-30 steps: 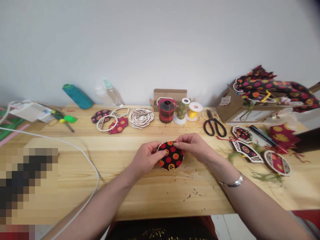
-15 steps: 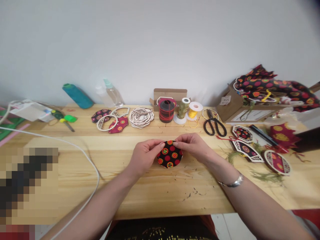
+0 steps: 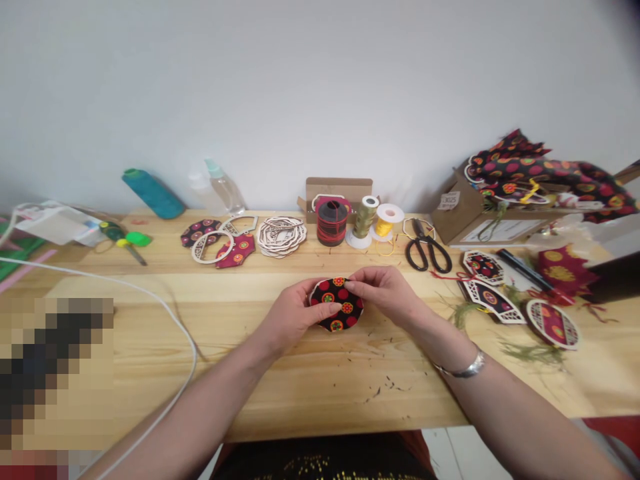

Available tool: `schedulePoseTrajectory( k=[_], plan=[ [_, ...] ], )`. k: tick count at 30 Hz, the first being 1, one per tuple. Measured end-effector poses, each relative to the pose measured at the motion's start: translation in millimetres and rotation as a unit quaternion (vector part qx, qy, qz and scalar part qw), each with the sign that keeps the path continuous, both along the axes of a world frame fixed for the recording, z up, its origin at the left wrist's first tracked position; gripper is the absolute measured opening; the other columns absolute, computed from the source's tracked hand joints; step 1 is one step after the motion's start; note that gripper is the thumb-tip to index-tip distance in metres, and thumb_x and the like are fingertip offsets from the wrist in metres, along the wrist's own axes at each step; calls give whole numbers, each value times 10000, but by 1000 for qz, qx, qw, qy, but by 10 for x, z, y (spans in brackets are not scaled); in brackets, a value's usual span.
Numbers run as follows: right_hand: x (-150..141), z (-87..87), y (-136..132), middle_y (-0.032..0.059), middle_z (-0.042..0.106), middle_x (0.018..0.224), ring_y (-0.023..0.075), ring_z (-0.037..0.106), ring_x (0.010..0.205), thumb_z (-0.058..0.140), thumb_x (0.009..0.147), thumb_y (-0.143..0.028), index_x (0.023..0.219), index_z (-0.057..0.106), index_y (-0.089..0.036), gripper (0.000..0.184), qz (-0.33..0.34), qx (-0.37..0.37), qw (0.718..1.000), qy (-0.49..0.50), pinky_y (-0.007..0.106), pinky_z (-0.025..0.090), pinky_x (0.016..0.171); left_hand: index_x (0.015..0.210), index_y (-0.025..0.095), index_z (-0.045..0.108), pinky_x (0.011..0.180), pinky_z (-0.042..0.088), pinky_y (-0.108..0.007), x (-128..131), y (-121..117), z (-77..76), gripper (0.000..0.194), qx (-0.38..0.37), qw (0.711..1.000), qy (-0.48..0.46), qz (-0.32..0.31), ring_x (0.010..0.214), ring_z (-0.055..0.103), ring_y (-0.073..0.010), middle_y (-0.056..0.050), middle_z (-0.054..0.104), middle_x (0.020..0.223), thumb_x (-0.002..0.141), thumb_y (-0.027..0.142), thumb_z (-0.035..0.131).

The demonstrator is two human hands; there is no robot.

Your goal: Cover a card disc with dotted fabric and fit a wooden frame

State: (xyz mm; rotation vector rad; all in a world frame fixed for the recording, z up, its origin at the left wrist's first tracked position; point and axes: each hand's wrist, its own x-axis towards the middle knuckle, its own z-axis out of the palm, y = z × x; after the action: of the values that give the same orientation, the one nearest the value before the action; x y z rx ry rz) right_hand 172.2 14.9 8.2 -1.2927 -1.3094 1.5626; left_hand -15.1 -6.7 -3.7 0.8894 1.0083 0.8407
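Observation:
Both hands hold a round black fabric piece point(image 3: 344, 311) with red and yellow dots just above the wooden table point(image 3: 300, 380). My left hand point(image 3: 295, 313) grips its left edge, thumb laid across the fabric. My right hand point(image 3: 385, 290) pinches its upper right edge with the fingertips. A pale wooden rim shows at the piece's upper left. A silver bracelet point(image 3: 463, 370) sits on my right wrist.
Along the back stand a teal spool point(image 3: 149, 194), a spray bottle point(image 3: 223, 187), wooden cut-out frames point(image 3: 281, 235), thread spools point(image 3: 332, 223), black scissors point(image 3: 425, 250) and a cardboard box point(image 3: 475, 220) of printed fabric. Finished fabric ornaments point(image 3: 550, 323) lie right. A white cable point(image 3: 170, 313) curves left.
The fabric piece has tilted and dropped slightly toward the table, and my left thumb has slid further over its face. The view shifted a little left.

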Motion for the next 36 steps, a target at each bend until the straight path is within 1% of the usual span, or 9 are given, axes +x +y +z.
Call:
schedulePoseTrajectory(
  k=[9,18,20,22,25,28,29,33,36],
  plan=[
    [-28,32,-27,7,649,625,100,493,546,717,661,-391,695,697,-165,229,-5,38,999,-26,261,411,537,974,133,714,806,547,-350,53,-10,26,363,-52,995,-86,-8,789,708,-192,-72,763,869,628,190,812],
    [-62,34,-40,7,645,634,112,491,561,707,657,-399,702,701,-172,232,-11,54,998,-36,272,418,563,963,144,727,746,564,-319,48,-6,43,322,-69,993,-97,-3,768,710,-177,-74,768,870,654,193,803],
    [-44,62,-33,11,650,650,119,503,576,696,687,-426,733,711,-176,255,-22,79,996,-34,272,421,571,964,144,727,747,569,-331,42,1,56,330,-74,993,-95,7,774,713,-185,-80,769,888,647,190,808],
    [24,103,2,22,655,668,127,516,595,671,731,-447,740,710,-176,274,-64,121,990,-44,269,419,576,952,136,727,756,572,-345,39,8,75,335,-79,992,-94,24,782,717,-197,-91,770,903,633,189,818],
    [238,172,142,35,642,649,127,506,573,635,771,-468,659,675,-170,320,-185,188,962,-65,265,397,548,930,124,727,760,578,-350,38,13,99,334,-81,991,-100,44,781,722,-205,-99,771,894,619,190,829],
    [530,223,383,36,646,650,130,519,559,638,747,-496,646,662,-169,343,-312,215,922,-83,262,397,527,923,116,725,735,584,-339,29,10,96,323,-78,990,-108,41,758,725,-205,-106,772,872,628,200,827],
    [623,231,478,39,656,661,137,540,575,646,731,-504,662,670,-165,346,-333,214,913,-94,263,411,534,922,113,725,731,585,-341,24,8,89,322,-77,990,-110,39,757,726,-209,-111,771,875,631,202,827],
    [881,210,876,58,686,678,173,598,598,707,654,-447,775,720,-130,340,-346,203,907,-126,294,468,553,947,108,720,736,587,-353,1,9,58,338,-77,989,-121,39,801,728,-235,-131,766,924,640,205,824],
    [957,137,1153,110,726,798,224,658,726,737,620,-356,817,731,-111,314,-336,203,910,-131,336,527,643,938,105,720,702,590,-345,-11,17,62,334,-77,988,-129,35,757,729,-231,-132,768,886,640,213,827]
  ],
)
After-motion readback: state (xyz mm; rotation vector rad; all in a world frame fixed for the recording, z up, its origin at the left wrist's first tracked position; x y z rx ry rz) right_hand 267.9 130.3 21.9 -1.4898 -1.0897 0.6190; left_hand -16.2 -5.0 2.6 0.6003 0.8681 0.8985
